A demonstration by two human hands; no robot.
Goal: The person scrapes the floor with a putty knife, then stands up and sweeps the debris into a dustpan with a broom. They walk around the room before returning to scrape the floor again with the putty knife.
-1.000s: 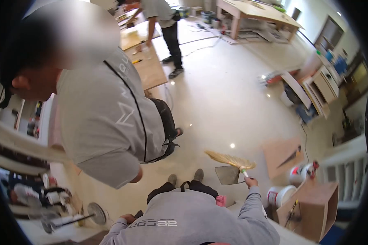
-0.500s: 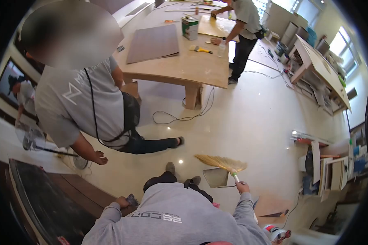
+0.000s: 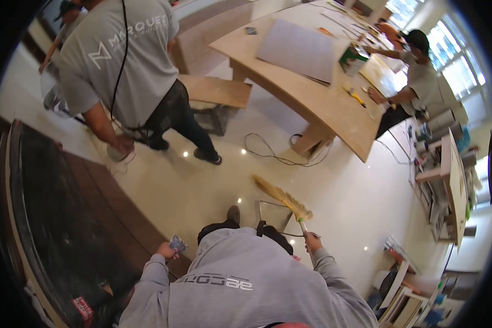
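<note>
- The right hand (image 3: pixel 311 241) is closed in a fist around the handle of a broom (image 3: pixel 283 198), low and a little to the right of the wearer's body.
- The broom's straw head slants up and to the left over the pale floor (image 3: pixel 339 202), just above a dustpan (image 3: pixel 273 214) near the wearer's shoe.
- The left hand (image 3: pixel 165 252) pinches a small grey pad (image 3: pixel 178 243) at the edge of a dark wood panel (image 3: pixel 65 218) on the left.
- A co-worker in a grey T-shirt (image 3: pixel 120 60) stands far left, beside the panel.
- A long wooden table (image 3: pixel 317 109) stands beyond, with a cable (image 3: pixel 268 157) looped on the floor by its leg.
- Another person (image 3: pixel 415 82) leans over the table's far right end.
</note>
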